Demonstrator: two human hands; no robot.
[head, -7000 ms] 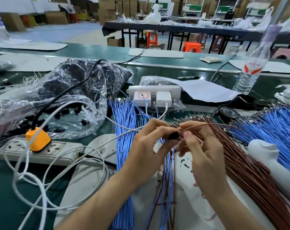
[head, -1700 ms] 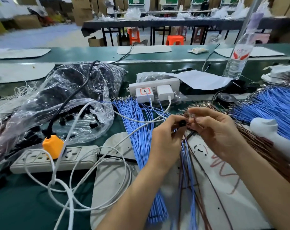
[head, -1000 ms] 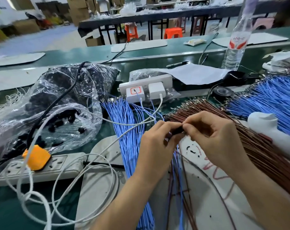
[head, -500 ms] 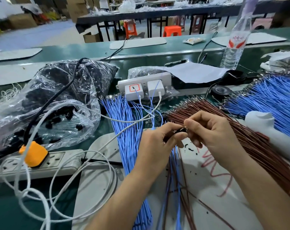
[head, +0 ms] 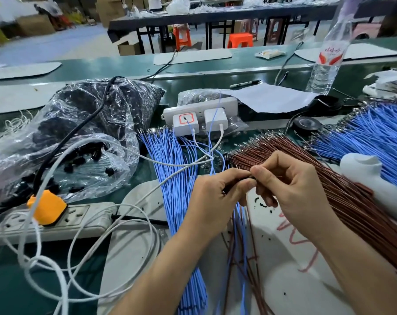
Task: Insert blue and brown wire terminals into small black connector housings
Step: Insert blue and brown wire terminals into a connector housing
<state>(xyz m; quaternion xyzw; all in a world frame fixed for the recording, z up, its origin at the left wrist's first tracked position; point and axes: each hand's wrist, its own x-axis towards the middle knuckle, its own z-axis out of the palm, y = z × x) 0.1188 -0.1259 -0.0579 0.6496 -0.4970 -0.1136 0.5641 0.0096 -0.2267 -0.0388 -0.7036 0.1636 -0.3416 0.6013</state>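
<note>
Black connector housing (head: 247,177) is pinched btwn thumb and forefinger tips of L hand (head: 212,201) and R hand (head: 293,192), held above the white mat (head: 284,280), mid-view. Fingers of both are curled in round it, tips touching; the terminal can't be made out. Blue and brown leads (head: 240,223) hang from under the L hand down over the mat. Blue wire bundle (head: 174,178) is laid just left of the hands; brown wire bundle (head: 340,189) is fanned under and right of the R hand, w/ a 2nd blue bundle (head: 375,137) beyond. Clear bag of black housings (head: 84,155) is seen at far left, power strip (head: 63,221) w/ orange plug (head: 47,206) in front of it. White charger strip (head: 199,112) is set behind the wires, water bottle (head: 327,60) at back right
</note>
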